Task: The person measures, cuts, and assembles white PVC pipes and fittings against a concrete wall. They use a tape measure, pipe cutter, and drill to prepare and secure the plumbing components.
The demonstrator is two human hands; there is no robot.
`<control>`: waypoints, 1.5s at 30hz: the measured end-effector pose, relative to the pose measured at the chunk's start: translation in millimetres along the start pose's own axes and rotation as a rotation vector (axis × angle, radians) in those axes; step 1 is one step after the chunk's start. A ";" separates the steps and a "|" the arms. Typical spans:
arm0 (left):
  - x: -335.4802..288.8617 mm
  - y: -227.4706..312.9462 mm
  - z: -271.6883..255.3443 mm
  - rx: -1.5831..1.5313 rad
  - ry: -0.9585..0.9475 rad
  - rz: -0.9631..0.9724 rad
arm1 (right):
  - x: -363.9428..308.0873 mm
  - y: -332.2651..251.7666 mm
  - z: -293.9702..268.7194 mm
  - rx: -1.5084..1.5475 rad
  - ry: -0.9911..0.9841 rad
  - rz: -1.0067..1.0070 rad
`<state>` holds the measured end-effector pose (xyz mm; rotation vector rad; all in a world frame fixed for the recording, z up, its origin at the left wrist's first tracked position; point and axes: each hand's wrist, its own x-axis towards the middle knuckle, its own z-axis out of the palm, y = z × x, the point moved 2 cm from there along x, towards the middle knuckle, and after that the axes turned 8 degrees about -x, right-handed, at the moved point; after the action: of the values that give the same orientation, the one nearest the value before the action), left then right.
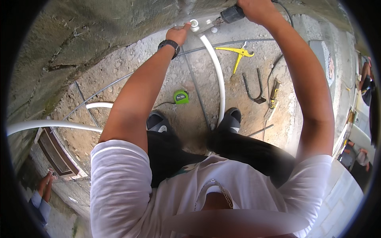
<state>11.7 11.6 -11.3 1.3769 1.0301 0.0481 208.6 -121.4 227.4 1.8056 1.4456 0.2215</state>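
Currently, the left hand [177, 35] is nearly closed, its fingertips pinching a white, ring-mouthed plastic fitting [194, 23]. The right hand [258, 10], partly cut off by the upper edge, is wrapped around a dark, cylindrical-bodied power tool [232, 14] whose flat grey metal end [206, 27] reaches across to the fitting. A long, curved white plastic pipe [216, 63] begins just below that meeting point, between the two hands, and bows down toward the wearer's feet; whether its end touches the metal is too small to tell.

The main danger, I judge, lies in how near the left fingertips are to the metal end: if it is hot, which cannot be seen, a slip of either hand could burn them. With so small a pinch, the fitting could also twist out of line should the right hand tilt the heavy-looking tool. The pipe's bend suggests springiness, so it might pull sideways, and the dark open-toed slipper [234, 119] well below the hands stands close enough to jog it. Loose, gritty soil [198, 75] beneath both hands could foul a dropped piece. A thin black cable [274, 65] below the right hand might snag, and the yellow, hook-jawed plastic cutter [240, 52], lying below and between the hands, could trip a forward step.
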 end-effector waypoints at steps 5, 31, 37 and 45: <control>9.2 4.7 8.4 -0.128 -0.020 0.126 | -3.6 -3.0 0.5 -0.021 0.050 -0.005; 44.8 -4.2 20.3 -0.061 0.000 0.112 | -0.7 -5.7 6.6 0.018 0.147 -0.043; 37.3 -0.8 18.6 -0.049 0.045 0.140 | 5.3 -4.7 -3.8 0.034 0.082 -0.062; 33.4 -1.2 19.0 -0.131 0.071 0.132 | 0.0 -2.4 -12.9 0.072 0.067 -0.042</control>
<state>42.5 15.9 -34.0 1.3293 0.9761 0.2598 199.4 -115.3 234.4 1.8393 1.5548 0.2131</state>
